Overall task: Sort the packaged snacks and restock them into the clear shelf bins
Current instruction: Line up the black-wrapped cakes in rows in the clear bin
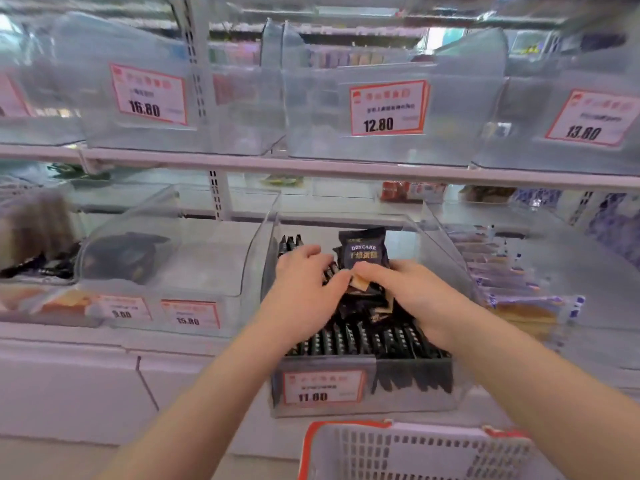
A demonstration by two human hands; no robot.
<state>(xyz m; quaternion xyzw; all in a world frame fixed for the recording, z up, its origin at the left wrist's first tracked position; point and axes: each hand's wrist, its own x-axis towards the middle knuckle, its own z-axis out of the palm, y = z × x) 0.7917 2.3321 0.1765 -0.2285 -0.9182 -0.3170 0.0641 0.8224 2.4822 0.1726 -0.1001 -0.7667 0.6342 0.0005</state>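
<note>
Fingers [313, 258] of both hands flat on black packets [363, 336].

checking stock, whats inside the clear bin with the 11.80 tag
The clear bin holds black snack packets in upright rows, one standing at the back. Both hands, left hand and right hand, cover the middle, hiding packets beneath.

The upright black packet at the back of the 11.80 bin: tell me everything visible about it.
The upright black packet is a glossy dark pouch with a crimped top edge and pale lettering reading DRYCAKE above gold characters. It stands upright, slightly tilted, behind a heap of similar black packets in the clear bin. Its lower part is hidden behind the right hand and left hand, so contact is unclear.
</note>
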